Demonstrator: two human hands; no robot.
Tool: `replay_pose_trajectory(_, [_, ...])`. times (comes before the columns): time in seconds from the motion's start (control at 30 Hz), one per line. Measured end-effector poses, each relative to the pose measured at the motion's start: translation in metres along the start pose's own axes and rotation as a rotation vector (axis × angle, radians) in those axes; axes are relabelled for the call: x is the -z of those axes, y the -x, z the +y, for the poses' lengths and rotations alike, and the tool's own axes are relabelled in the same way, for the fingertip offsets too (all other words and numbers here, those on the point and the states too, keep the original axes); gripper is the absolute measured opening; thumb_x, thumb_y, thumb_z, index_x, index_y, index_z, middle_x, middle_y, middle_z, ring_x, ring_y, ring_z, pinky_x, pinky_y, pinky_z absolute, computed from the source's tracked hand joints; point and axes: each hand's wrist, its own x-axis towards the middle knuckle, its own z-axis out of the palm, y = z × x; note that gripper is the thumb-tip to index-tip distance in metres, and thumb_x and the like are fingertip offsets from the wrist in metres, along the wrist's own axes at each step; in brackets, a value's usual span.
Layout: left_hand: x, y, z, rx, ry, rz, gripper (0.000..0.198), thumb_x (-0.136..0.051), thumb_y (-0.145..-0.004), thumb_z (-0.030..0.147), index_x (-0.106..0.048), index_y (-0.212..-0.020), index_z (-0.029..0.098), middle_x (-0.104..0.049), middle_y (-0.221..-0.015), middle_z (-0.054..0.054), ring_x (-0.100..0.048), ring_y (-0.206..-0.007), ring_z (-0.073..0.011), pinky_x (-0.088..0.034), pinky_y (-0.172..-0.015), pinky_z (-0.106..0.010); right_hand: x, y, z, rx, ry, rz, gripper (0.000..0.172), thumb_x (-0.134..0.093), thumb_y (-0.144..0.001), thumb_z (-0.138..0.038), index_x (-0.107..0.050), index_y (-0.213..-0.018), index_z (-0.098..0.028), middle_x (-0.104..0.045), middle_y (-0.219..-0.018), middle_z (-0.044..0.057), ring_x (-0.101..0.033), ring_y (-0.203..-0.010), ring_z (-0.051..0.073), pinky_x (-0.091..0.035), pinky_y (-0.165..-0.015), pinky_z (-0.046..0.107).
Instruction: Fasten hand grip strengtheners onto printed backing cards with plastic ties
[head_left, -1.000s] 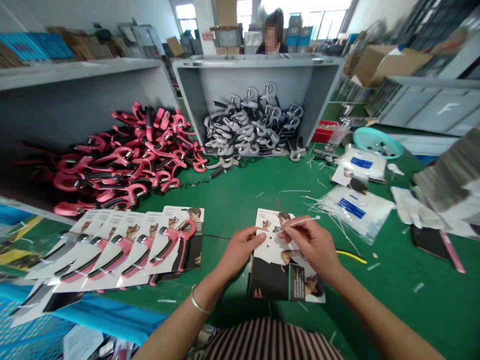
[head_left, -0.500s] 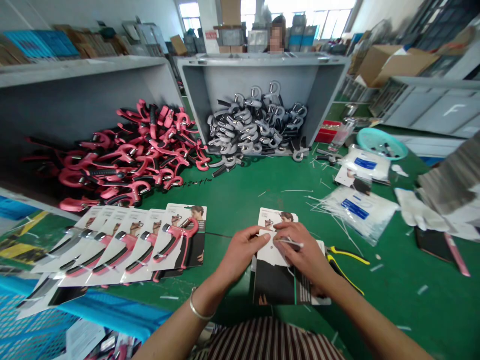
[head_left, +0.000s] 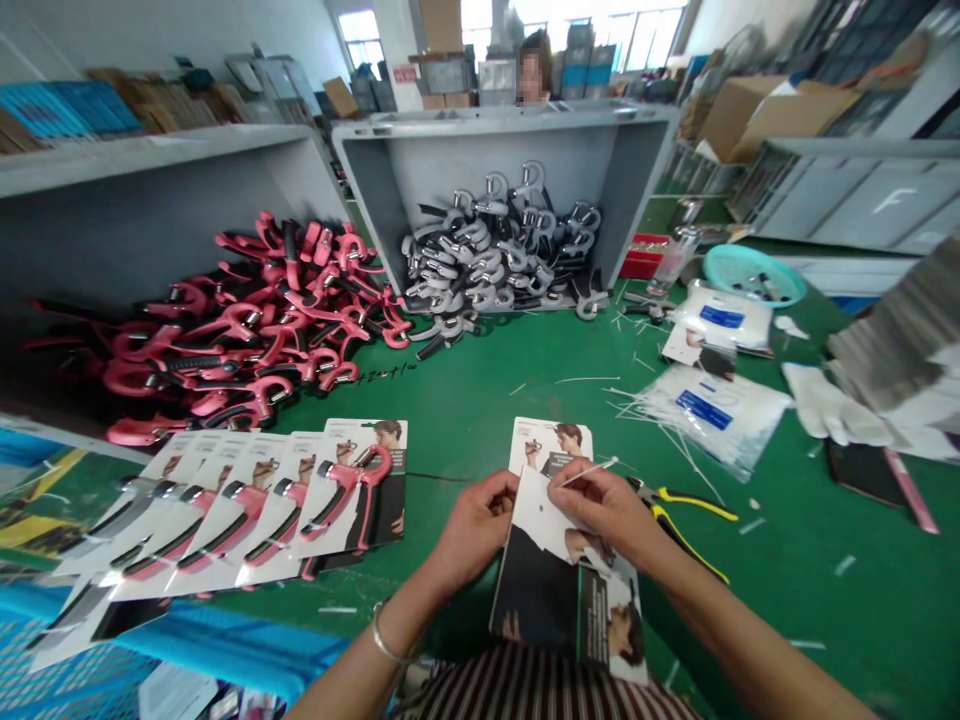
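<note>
On the tabletop (head_left: 480, 390), carded grips (head_left: 240, 508) lie left of the hands (head_left: 476, 525), pliers (head_left: 694, 500) right; behind, 2 bins (head_left: 510, 119) hold loose grips (head_left: 491, 262).

Workshop surroundings: storage, containers and sundries.
Upper left: blue crates (head_left: 67, 108) beside brown cartons (head_left: 146, 102). Upper centre: person (head_left: 535, 72), little more than head visible; windows (head_left: 360, 42) behind. Upper right: open cardboard box (head_left: 787, 122), flaps raised, above grey crate (head_left: 840, 200) lettered "F". Right: turquoise basin (head_left: 721, 268) with small dark pieces; red tray (head_left: 639, 264) near clear container (head_left: 673, 262); white glove (head_left: 840, 405). Lower left: yellow-and-black striped tape (head_left: 37, 512).
</note>
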Motion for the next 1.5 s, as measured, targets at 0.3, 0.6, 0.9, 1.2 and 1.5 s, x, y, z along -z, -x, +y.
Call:
replay_pose_trajectory(0.3, [0.028, 0.040, 0.009, -0.144, -0.237, -0.273, 0.016, -0.055, -0.093, 0.025, -0.070, -0.096, 0.020, -0.067, -0.093, -0.005, -0.061, -0.089, -0.0165, -0.046, -0.085, -0.026, 0.002, -0.003, 0.002, -0.100, -0.035, -0.015, 0.027, -0.068, -0.084, -0.044, -0.062, -0.083, -0.018, -0.054, -0.075, -0.002, -0.045, -0.068, 0.011, -0.035, -0.064, 0.026])
replay_pose_trajectory(0.6, [0.003, 0.014, -0.007, -0.230, -0.254, 0.036, 0.021, -0.053, -0.092, 0.022, -0.073, -0.095, 0.021, -0.064, -0.093, -0.006, -0.059, -0.087, -0.0182, -0.045, -0.080, -0.026, -0.010, -0.004, 0.003, -0.071, -0.014, -0.040, 0.029, -0.065, -0.086, -0.046, -0.057, -0.090, -0.019, -0.051, -0.073, -0.004, -0.043, -0.063, 0.011, -0.033, -0.059, 0.024])
replay_pose_trajectory(0.9, [0.005, 0.017, -0.012, -0.132, -0.237, 0.030, 0.016, -0.057, -0.086, 0.017, -0.072, -0.088, 0.019, -0.057, -0.080, -0.002, -0.054, -0.077, -0.0162, -0.040, -0.069, -0.023, -0.013, 0.008, 0.006, -0.024, 0.125, -0.054, 0.025, -0.056, -0.092, -0.045, -0.063, -0.101, -0.022, -0.058, -0.080, 0.000, -0.050, -0.071, 0.015, -0.037, -0.063, 0.025])
replay_pose_trajectory(1.2, [0.008, 0.027, -0.012, -0.154, -0.226, 0.005, 0.017, -0.059, -0.088, 0.025, -0.072, -0.081, 0.016, -0.056, -0.078, -0.003, -0.052, -0.075, -0.0163, -0.039, -0.068, -0.024, -0.013, 0.010, 0.002, -0.064, 0.144, -0.106, 0.025, -0.059, -0.090, -0.044, -0.065, -0.099, -0.020, -0.058, -0.078, -0.001, -0.047, -0.065, 0.012, -0.035, -0.059, 0.023])
replay_pose_trajectory(1.5, [0.003, 0.034, -0.008, -0.024, -0.016, -0.014, 0.014, -0.068, -0.082, 0.030, -0.072, -0.085, 0.017, -0.060, -0.083, -0.004, -0.056, -0.079, -0.0165, -0.042, -0.071, -0.024, -0.014, 0.015, 0.001, -0.075, 0.136, -0.126, 0.022, -0.067, -0.085, -0.038, -0.064, -0.099, -0.021, -0.061, -0.084, -0.001, -0.053, -0.071, 0.013, -0.041, -0.064, 0.024])
